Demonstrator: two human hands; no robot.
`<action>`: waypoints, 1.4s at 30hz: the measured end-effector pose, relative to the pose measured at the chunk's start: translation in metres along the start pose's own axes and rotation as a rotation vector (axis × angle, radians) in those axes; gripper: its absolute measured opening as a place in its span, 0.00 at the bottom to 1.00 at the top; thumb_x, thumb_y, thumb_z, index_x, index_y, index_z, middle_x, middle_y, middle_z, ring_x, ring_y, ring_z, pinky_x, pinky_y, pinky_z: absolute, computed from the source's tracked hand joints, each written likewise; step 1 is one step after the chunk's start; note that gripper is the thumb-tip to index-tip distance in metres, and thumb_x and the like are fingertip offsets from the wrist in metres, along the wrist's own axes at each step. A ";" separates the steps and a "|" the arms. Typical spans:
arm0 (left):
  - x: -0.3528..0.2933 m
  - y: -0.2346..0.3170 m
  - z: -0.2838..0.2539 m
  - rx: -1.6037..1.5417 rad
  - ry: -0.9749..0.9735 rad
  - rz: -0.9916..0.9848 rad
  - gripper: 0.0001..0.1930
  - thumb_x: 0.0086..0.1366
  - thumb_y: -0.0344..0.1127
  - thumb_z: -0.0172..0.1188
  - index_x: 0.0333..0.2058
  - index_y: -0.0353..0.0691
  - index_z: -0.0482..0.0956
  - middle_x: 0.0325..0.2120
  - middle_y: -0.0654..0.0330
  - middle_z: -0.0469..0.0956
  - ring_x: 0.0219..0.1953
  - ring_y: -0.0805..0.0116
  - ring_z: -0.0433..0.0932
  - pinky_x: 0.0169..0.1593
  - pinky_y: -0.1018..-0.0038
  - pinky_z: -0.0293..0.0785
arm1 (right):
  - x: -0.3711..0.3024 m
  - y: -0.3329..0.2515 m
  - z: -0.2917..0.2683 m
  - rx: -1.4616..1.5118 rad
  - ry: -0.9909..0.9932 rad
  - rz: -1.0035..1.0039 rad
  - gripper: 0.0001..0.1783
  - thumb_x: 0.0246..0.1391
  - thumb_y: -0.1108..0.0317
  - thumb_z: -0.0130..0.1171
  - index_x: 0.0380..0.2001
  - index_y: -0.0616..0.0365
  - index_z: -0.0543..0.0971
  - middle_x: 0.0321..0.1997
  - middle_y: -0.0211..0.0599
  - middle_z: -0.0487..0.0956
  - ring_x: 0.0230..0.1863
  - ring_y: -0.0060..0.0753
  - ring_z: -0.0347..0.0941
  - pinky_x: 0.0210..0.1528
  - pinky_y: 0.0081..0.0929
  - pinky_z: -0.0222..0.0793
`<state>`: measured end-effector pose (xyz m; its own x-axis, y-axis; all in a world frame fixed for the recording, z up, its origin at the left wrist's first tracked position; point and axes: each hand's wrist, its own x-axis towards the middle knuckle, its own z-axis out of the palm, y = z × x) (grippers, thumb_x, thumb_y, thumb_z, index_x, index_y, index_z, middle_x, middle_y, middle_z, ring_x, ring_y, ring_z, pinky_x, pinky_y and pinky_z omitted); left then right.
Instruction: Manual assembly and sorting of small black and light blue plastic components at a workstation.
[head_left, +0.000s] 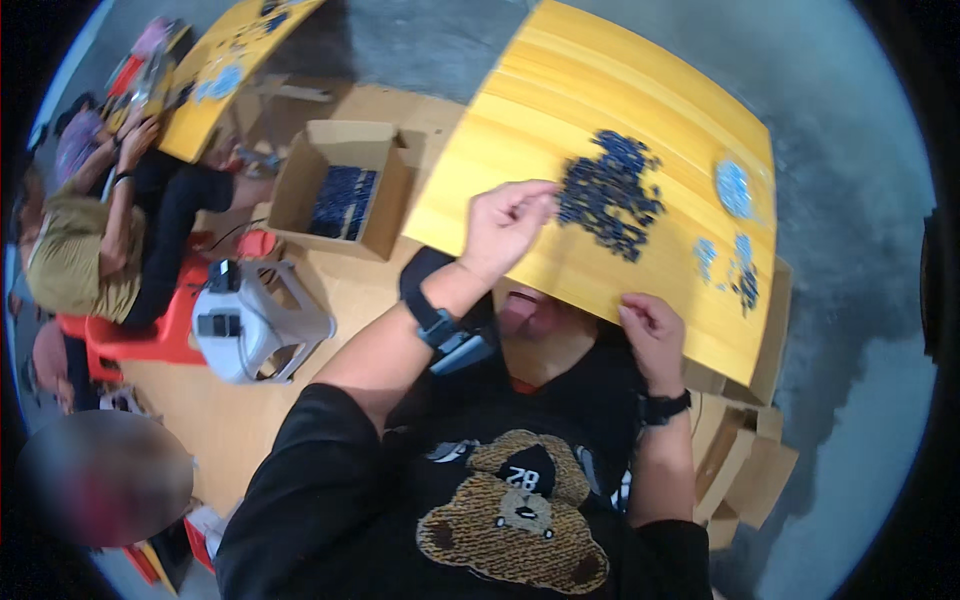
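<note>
A loose pile of small dark blue and black pieces [608, 195] lies on the yellow wooden table [520, 90]. At the pile's left edge is my left hand [508, 225], fingers curled and tips pinched together. Whatever sits between those tips is too small to make out. By the table's near edge, right of the left hand, my right hand [652, 335] is closed with its fingers bent in. Its contents, if any, are hidden. Small light blue pieces [705, 258] and a mixed blue and dark cluster [744, 275] are spread to the right.
A clear bag of light blue pieces [734, 188] rests near the table's right edge. Left of the table stands an open cardboard box [385, 215] holding dark blue pieces. Beyond are a grey plastic stool [255, 335] and a seated person [85, 255] at another yellow table [205, 115].
</note>
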<state>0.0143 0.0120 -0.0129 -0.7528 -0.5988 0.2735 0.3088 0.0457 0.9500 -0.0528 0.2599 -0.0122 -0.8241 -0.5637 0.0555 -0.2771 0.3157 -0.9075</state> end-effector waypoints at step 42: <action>0.001 -0.018 -0.003 0.026 -0.006 -0.129 0.07 0.60 0.27 0.57 0.37 0.34 0.79 0.23 0.64 0.78 0.24 0.82 0.73 0.30 0.84 0.71 | 0.125 -0.037 0.013 -0.605 -0.042 -0.433 0.04 0.41 0.73 0.62 0.25 0.60 0.80 0.22 0.38 0.72 0.25 0.36 0.70 0.28 0.27 0.66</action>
<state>0.0096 0.0086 -0.0300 -0.7885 -0.5966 0.1491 0.1938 -0.0110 0.9810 -0.1391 0.1681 0.0234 -0.5632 -0.7582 0.3286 -0.8063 0.4171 -0.4195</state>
